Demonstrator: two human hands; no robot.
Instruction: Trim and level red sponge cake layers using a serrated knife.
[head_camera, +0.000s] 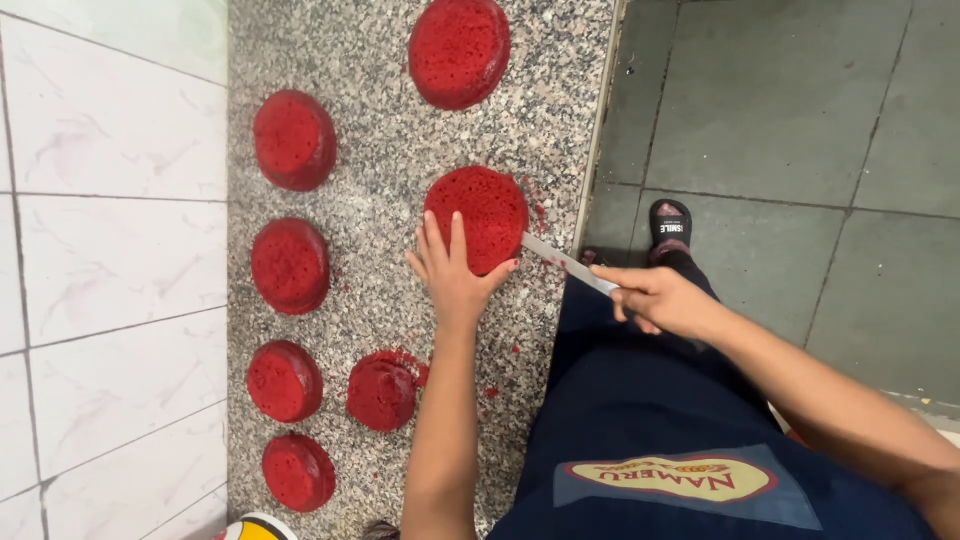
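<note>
Granite bench (380, 60) beside white tiled wall. Left hand (452, 268) flat, fingers spread, pressing top of red cake (485, 215) near bench's floor-side edge. Right hand (662, 298) clenched round knife (562, 262), blade entering cake's side. Cake round, porous, crumbs scattered around it.

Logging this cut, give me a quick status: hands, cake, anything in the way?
Left hand flat on cake. Right hand grips knife, blade at cake's side. Six other cakes on counter, apart; crumbs around.
</note>
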